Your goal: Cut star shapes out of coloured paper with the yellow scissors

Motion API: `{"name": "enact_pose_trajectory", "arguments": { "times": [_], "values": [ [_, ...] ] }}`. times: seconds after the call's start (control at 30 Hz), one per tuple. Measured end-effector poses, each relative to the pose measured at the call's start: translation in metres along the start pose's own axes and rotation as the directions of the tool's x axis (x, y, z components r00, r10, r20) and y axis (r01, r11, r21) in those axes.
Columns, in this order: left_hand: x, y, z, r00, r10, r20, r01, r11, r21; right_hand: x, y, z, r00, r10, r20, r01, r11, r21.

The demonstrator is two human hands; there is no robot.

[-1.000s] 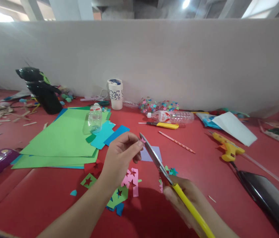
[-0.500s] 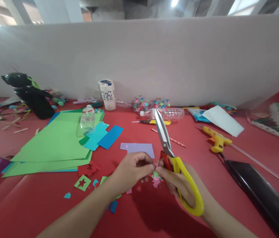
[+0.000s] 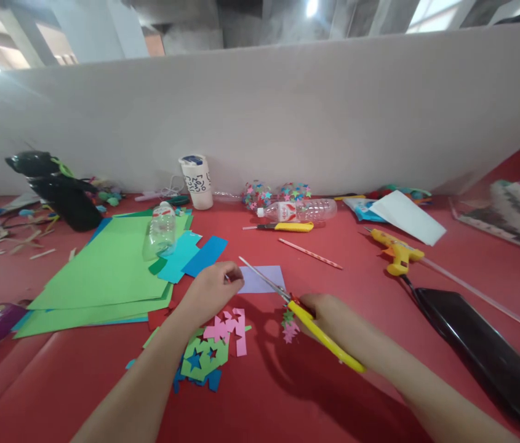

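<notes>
The red worktop (image 3: 56, 381) meets a pale wall (image 3: 260, 111) along its far edge. A stack of green sheets (image 3: 98, 271) spreads toward the left edge, a black bottle (image 3: 63, 200) behind it by the far left corner. Over by the near right corner lies a black case (image 3: 463, 332).

Between them, I see the right hand (image 3: 331, 317) with its fingers wrapped round the yellow handles of some scissors (image 3: 299, 312), whose blades point toward the far left corner. The left hand (image 3: 208, 292) is curled, fingertips at the left end of a purple paper (image 3: 271, 272) midway along the worktop; whether they pinch it, I cannot tell. The blades cross over that paper, touching or not I can't judge.

Nearer the front edge lie green scraps (image 3: 204, 360) and pink scraps (image 3: 223, 329) with star-shaped holes. Smallest are the paper stars (image 3: 290, 332), bunched just beside the right hand.
</notes>
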State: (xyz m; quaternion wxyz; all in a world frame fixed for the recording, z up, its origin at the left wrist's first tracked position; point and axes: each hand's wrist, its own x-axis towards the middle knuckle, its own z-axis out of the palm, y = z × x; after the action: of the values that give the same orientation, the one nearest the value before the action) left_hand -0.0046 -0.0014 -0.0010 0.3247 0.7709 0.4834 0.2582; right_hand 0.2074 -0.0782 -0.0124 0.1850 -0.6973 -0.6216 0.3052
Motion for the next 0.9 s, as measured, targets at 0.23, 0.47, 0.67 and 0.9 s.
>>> {"name": "enact_pose_trajectory", "arguments": {
  "times": [0.23, 0.47, 0.67, 0.9],
  "values": [
    [0.002, -0.007, 0.005, 0.996, 0.003, -0.089, 0.014, 0.981, 0.193, 0.004, -0.002, 0.0, 0.98, 0.006, -0.2, -0.026, 0.995, -0.095],
    [0.009, -0.024, 0.024, 0.999, 0.053, 0.004, -0.048, 0.873, 0.486, 0.005, -0.001, 0.003, 0.965, -0.038, -0.261, 0.028, 0.999, -0.041],
    [0.01, -0.025, 0.022, 0.998, 0.062, -0.013, -0.047, 0.87, 0.491, 0.003, -0.003, 0.007, 0.965, -0.05, -0.259, 0.041, 0.998, -0.042],
    [0.008, -0.017, 0.016, 0.992, 0.104, -0.065, -0.068, 0.905, 0.42, 0.001, -0.005, 0.003, 0.962, -0.039, -0.271, 0.055, 0.997, 0.053]
  ]
}}
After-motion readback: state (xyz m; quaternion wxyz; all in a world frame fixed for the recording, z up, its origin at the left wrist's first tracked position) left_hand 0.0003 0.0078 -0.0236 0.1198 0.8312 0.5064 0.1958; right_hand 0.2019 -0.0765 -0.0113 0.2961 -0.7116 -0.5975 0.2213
